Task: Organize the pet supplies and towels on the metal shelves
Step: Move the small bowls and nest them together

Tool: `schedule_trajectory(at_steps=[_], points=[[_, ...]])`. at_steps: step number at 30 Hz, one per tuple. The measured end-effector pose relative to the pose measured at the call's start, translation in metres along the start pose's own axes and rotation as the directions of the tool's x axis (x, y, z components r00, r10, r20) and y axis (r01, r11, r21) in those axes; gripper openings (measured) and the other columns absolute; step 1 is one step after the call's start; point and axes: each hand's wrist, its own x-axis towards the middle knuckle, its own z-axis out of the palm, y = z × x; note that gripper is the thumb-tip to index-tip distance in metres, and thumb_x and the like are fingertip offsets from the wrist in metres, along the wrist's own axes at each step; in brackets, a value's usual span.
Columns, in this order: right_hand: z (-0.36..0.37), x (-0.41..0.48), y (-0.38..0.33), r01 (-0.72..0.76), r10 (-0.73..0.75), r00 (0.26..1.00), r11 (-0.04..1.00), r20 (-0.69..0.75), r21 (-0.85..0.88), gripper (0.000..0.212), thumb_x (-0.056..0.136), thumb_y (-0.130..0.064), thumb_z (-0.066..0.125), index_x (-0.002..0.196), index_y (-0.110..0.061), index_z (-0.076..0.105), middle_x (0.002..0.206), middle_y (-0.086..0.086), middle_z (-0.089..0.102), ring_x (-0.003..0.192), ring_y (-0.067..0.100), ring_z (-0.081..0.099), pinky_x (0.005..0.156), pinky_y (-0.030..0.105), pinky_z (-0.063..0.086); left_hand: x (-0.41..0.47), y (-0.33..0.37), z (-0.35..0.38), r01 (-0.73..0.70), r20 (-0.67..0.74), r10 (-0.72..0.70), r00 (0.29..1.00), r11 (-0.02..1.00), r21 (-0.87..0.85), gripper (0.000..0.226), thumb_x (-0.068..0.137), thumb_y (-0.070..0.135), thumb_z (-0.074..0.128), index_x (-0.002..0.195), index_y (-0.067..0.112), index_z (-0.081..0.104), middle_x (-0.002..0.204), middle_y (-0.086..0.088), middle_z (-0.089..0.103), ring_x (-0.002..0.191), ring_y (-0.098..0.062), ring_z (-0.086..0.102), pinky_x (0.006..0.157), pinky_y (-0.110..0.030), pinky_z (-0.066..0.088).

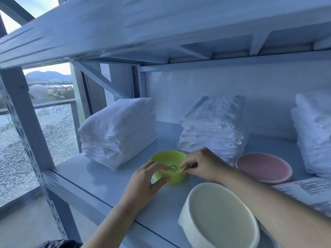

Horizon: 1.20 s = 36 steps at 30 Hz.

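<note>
A small green pet bowl (166,158) with a black drawing on its side stands on the white metal shelf (107,183) between two towel stacks. My left hand (146,183) curls around its near left side, thumb and fingers on the rim and wall. My right hand (202,165) pinches its right rim. A stack of thick white towels (118,131) lies behind on the left. A stack of thinner folded towels (213,126) stands behind my right hand.
A pink bowl (263,167) stands on the shelf to the right, and a large cream bowl (218,219) sits at the front edge. More white towels (315,133) fill the far right. A printed package (308,188) lies beside them. The upper shelf (161,29) hangs low overhead.
</note>
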Motion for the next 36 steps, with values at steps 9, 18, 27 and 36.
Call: schedule_trajectory(at_steps=[9,18,27,36], points=[[-0.002,-0.004,-0.001,-0.165,0.167,0.986,0.981,-0.007,0.099,0.030,0.067,-0.013,0.083,0.093,-0.025,0.075,0.087,-0.010,0.071,0.084,0.002,0.063,0.082,0.020,0.052,-0.002,0.001,-0.001,0.039,-0.022,-0.038,0.999,0.999,0.020,0.027,0.070,0.041,0.076,0.089,0.038,0.057,0.089,0.025,0.053,0.080,0.003,0.052,0.067,-0.017,0.042],[-0.008,-0.005,-0.002,-0.190,0.205,0.979,0.936,-0.021,0.296,0.022,0.073,-0.014,0.079,0.093,-0.021,0.074,0.092,-0.011,0.072,0.095,-0.004,0.064,0.088,0.013,0.048,0.001,-0.004,-0.002,0.120,-0.079,-0.117,0.990,0.992,0.035,0.028,0.069,0.023,0.080,0.087,0.033,0.061,0.094,0.017,0.053,0.083,-0.007,0.054,0.070,-0.006,0.035],[-0.051,-0.026,-0.028,-0.129,0.160,0.979,0.965,-0.123,0.228,0.012,0.078,-0.018,0.075,0.086,-0.026,0.073,0.092,-0.011,0.073,0.090,-0.005,0.064,0.085,0.015,0.050,-0.010,0.024,-0.014,-0.020,-0.131,0.012,0.991,0.998,-0.063,0.023,0.076,0.032,0.065,0.099,0.033,0.063,0.108,0.019,0.051,0.101,0.007,0.050,0.084,0.000,0.031],[-0.051,-0.091,-0.041,-0.192,0.190,0.981,0.978,0.024,0.079,0.018,0.076,-0.038,0.073,0.094,-0.037,0.070,0.100,-0.023,0.067,0.101,-0.008,0.057,0.092,0.020,0.049,-0.016,0.079,-0.015,-0.187,0.017,0.196,0.980,0.955,-0.232,0.012,0.085,0.028,0.065,0.097,0.027,0.066,0.108,0.018,0.056,0.104,0.007,0.051,0.079,0.000,0.034]])
